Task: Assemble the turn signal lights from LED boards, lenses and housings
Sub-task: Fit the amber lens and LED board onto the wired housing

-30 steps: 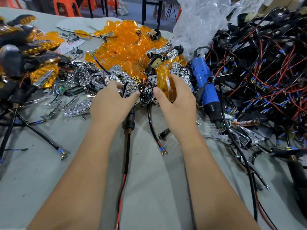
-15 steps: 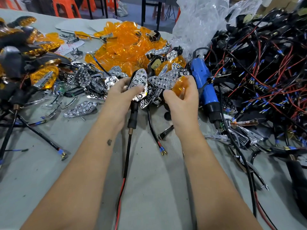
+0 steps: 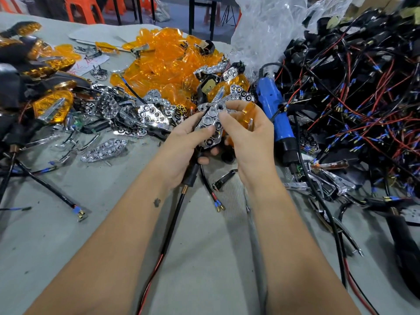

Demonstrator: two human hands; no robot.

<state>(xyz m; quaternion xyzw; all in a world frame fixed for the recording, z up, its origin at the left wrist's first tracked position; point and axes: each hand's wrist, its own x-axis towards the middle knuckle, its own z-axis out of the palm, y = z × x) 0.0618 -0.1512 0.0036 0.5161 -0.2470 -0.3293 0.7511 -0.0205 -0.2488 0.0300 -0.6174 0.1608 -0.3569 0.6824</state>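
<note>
My left hand [image 3: 181, 147] grips a black turn signal housing with its stem [image 3: 192, 176] and cable hanging down, and a chrome reflector [image 3: 210, 127] sits on the housing under its thumb. My right hand [image 3: 247, 137] pinches the reflector's upper part with thumb and forefinger while an orange lens [image 3: 246, 115] is tucked under its other fingers. Behind the hands lie a heap of orange lenses [image 3: 168, 57] and loose chrome reflectors [image 3: 127, 112].
A blue electric screwdriver [image 3: 273, 110] lies right of my hands. A tangle of black housings with red and black wires [image 3: 352, 92] fills the right side. Finished orange lights [image 3: 45, 103] are stacked at the left. A clear plastic bag [image 3: 268, 26] stands behind.
Both hands came back from the parts heap toward me. The left hand lifted a chrome reflector onto the housing, and the right hand, still keeping the orange lens, moved in and pinched the reflector.
</note>
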